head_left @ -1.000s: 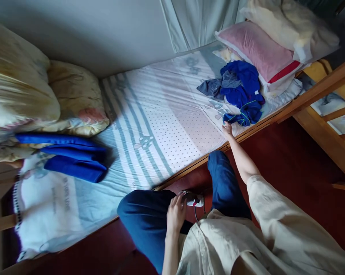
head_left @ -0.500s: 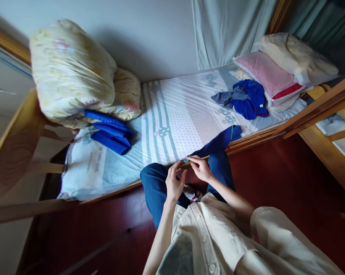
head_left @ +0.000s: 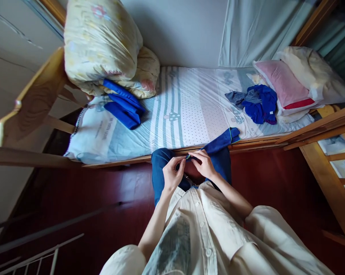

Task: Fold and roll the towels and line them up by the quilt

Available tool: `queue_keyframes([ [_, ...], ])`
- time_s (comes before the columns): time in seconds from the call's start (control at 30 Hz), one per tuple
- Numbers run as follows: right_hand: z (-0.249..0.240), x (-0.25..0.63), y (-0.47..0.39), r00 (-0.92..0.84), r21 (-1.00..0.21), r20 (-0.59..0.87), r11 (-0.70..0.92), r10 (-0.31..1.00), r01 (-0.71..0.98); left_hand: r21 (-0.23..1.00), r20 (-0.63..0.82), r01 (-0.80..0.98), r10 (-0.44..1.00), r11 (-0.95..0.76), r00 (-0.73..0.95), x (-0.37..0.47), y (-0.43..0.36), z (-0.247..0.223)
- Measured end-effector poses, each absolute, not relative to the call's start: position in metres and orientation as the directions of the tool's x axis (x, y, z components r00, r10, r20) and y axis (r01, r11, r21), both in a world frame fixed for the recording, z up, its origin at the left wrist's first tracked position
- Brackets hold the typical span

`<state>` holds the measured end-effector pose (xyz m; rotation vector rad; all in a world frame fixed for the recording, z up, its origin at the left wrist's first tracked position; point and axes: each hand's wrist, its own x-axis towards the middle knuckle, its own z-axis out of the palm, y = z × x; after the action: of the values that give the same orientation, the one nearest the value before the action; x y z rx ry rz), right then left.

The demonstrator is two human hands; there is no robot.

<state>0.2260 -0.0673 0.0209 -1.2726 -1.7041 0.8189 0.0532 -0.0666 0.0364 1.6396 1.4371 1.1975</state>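
Note:
Just above my lap, my left hand [head_left: 173, 172] and my right hand [head_left: 202, 164] meet, fingers pinched round one end of a dark blue cloth strip [head_left: 221, 140] with green edging. A small yellow-green bit shows between the fingertips. From my right hand the strip runs up and right, over my knee and onto the bed's edge. What kind of cloth piece it is I cannot make out. Folded bright blue cloth [head_left: 125, 109] lies on the left of the bed, and a crumpled blue and grey garment heap [head_left: 260, 103] lies on the right.
The bed [head_left: 189, 105] has a patterned sheet and a wooden frame. A rolled yellow quilt [head_left: 100, 42] stands at its left end; a pink pillow [head_left: 285, 82] and a cream bundle [head_left: 312, 74] lie at the right. A wooden rail [head_left: 327, 124] and dark red floor [head_left: 118, 198] surround it.
The view has shifted, showing more floor at lower left. My hands have come closer together, and my fingers have closed further on the strip's end.

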Motion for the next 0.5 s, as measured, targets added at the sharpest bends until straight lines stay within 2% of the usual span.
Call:
queue_keyframes([
  [0.13,0.023,0.236,-0.060,-0.168,-0.832,0.244,0.295,0.955,0.470,0.961,0.103,0.261,0.994,-0.091,-0.033,0.051,-0.070,0.044],
  [0.23,0.033,0.241,-0.058,-0.317,-0.868,0.258,0.364,0.913,0.339,0.972,0.077,0.221,0.996,-0.083,0.034,0.046,-0.069,0.050],
  [0.37,0.048,0.246,-0.055,-0.532,-0.937,0.144,0.288,0.834,0.198,0.954,0.089,0.273,0.988,-0.120,0.124,0.037,-0.067,0.061],
  [0.5,0.056,0.242,-0.051,-0.542,-0.955,0.049,0.198,0.839,0.220,0.920,0.131,0.344,0.973,-0.191,0.190,0.027,-0.067,0.074],
])
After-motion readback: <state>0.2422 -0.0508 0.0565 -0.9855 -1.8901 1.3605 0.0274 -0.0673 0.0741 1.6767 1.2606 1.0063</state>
